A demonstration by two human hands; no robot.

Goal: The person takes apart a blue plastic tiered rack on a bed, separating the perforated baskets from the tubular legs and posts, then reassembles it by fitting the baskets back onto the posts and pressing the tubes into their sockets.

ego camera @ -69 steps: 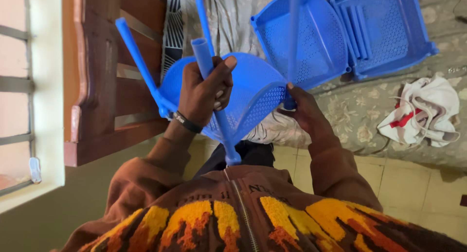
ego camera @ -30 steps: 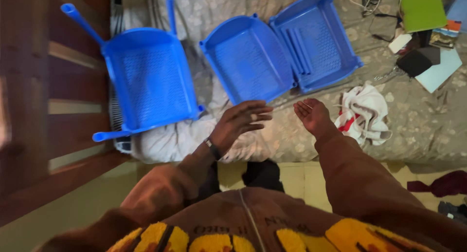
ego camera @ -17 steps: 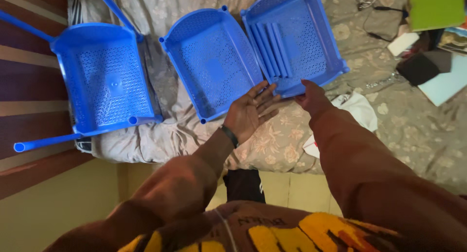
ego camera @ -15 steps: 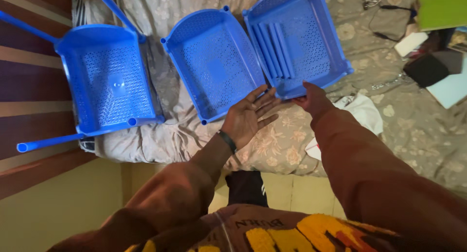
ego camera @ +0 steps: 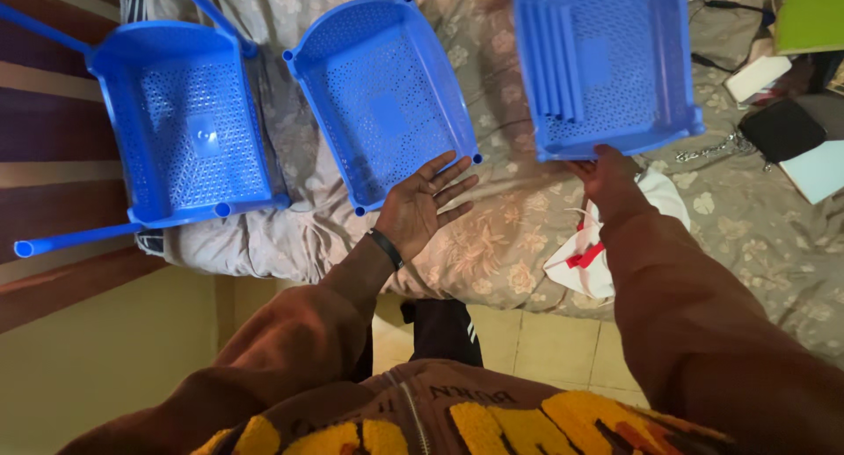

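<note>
Right hand (ego camera: 605, 172) grips the near edge of the right tray (ego camera: 607, 64), which looks blurred and lifted off the bed (ego camera: 492, 244); left hand (ego camera: 420, 207) is open, fingers spread, w/ nothing in it, just beside the middle tray (ego camera: 382, 99). One-handed edge grip could let the tray tip or slip onto the white cloth (ego camera: 607, 253), & the free hand may knock the middle tray

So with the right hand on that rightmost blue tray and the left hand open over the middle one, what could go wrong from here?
1. The right hand holds the right blue tray only at its near edge; the tray looks blurred, so it may tip or slip.
2. The left hand lies open by the middle tray without gripping it, so a bump could slide it on the soft bedspread.
3. The white cloth lies right under the right wrist and might snag.
</note>
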